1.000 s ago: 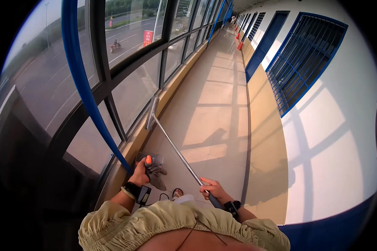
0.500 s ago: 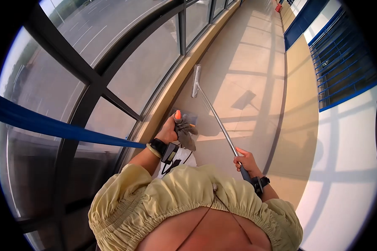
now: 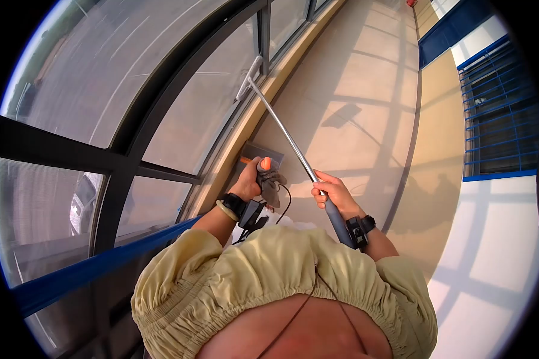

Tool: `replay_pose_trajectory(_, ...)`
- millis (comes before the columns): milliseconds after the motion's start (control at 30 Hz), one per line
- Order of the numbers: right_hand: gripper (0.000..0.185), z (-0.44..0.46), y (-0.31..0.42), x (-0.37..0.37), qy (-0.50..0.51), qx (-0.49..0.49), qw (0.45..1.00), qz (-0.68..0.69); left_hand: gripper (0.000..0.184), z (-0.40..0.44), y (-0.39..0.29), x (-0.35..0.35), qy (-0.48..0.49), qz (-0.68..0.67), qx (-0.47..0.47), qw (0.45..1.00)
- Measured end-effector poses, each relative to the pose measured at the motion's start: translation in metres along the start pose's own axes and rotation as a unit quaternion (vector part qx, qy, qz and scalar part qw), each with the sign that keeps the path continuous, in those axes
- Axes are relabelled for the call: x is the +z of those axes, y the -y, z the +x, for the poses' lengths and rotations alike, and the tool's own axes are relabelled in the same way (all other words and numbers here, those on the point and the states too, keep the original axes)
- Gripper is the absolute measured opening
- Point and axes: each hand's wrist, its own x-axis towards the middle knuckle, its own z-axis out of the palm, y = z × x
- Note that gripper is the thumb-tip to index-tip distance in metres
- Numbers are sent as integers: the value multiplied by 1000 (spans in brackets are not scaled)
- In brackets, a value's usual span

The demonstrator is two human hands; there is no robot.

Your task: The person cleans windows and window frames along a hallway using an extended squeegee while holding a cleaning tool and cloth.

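Observation:
My right hand (image 3: 334,192) is closed around the metal pole (image 3: 287,134) of a long-handled cleaning tool, near its dark grip. At the far end, the tool's flat pale head (image 3: 249,78) is up at the lower part of a window pane (image 3: 212,96), over the sill side; whether it touches the glass I cannot tell. My left hand (image 3: 248,181) is closed on a grey cloth (image 3: 270,185) and an orange-tipped object (image 3: 266,163), whose lower part the cloth and fingers hide. Both wrists carry black devices.
Dark window frames and a blue rail (image 3: 102,263) run along the left. A dark, partly hidden container (image 3: 263,153) stands on the floor beyond my left hand. The tiled corridor floor (image 3: 365,78) stretches ahead; a barred blue window (image 3: 500,113) is in the right wall.
The tool's head has gone from beside the sill, over the floor, up and left to the window. My right hand has moved forward and slightly left. My view has turned toward the windows.

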Motion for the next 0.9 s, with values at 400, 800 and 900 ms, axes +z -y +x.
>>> replay_pose_trajectory(400, 60, -26, 84, -121, 88, 108, 990, 2, 37, 69, -13, 46, -8, -74, 24, 997)
replay_pose_trajectory(800, 61, 13, 175, -253, 3, 32, 999, -34, 33, 154, -24, 178, -9, -37, 57, 998)
replay_pose_trajectory(900, 59, 69, 214, -244, 18, -5, 1000, -14, 27, 203, -44, 168, -28, -33, 49, 998)
